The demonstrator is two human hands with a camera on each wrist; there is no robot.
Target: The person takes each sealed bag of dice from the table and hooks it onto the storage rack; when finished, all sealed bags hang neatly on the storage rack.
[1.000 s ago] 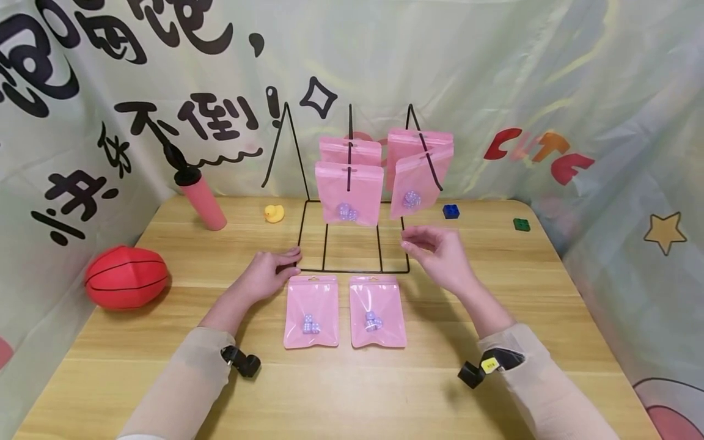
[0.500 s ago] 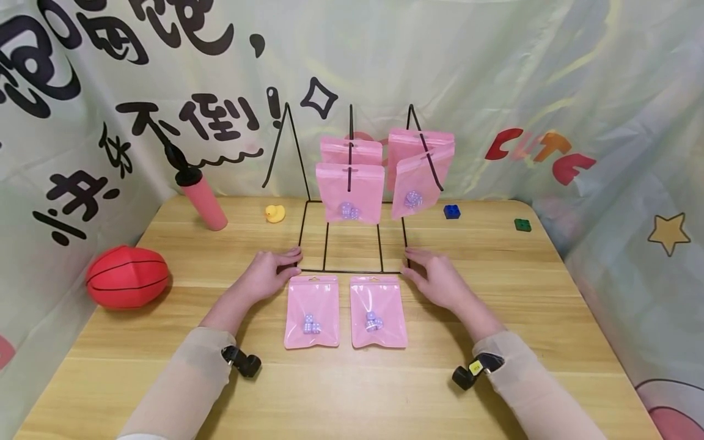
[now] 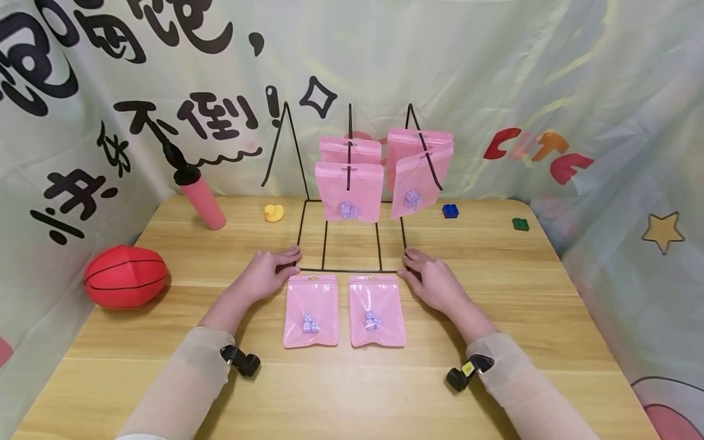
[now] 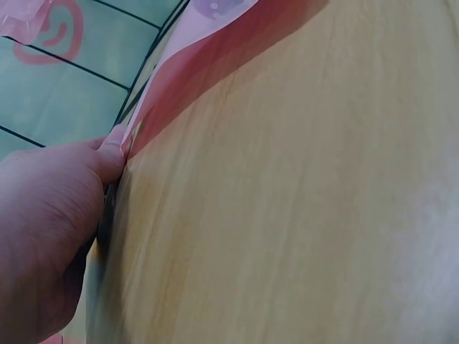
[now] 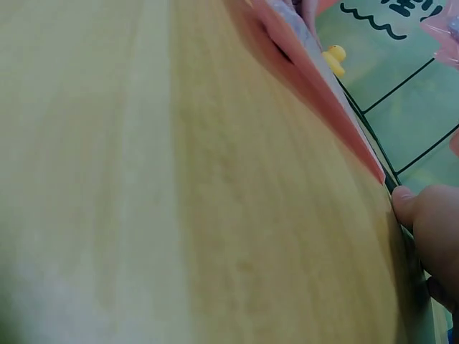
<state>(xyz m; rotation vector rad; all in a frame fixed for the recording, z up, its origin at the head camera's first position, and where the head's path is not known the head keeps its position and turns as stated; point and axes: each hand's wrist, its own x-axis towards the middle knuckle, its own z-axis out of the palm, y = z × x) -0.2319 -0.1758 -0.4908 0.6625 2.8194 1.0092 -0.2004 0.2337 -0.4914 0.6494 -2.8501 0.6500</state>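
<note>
A black wire display rack stands on the table with three upright hooks. Pink zip bags hang on its middle and right hooks; the front ones show lilac dice inside. The left hook carries nothing. My left hand grips the front left corner of the rack's base between thumb and fingers. At the front right corner, my right hand grips the base the same way. Two more pink bags with dice, a left one and a right one, lie flat before the rack, between the hands.
A red ball sits at the table's left side, with a pink hand pump behind it. Behind the rack's left side is a yellow rubber duck. Blue and green toy bricks lie at the back right. A printed cloth hangs behind.
My right hand has come down from beside the hanging right bag to the rack's front right corner. The left hand stays at its corner, and the front middle bag has swung slightly.
</note>
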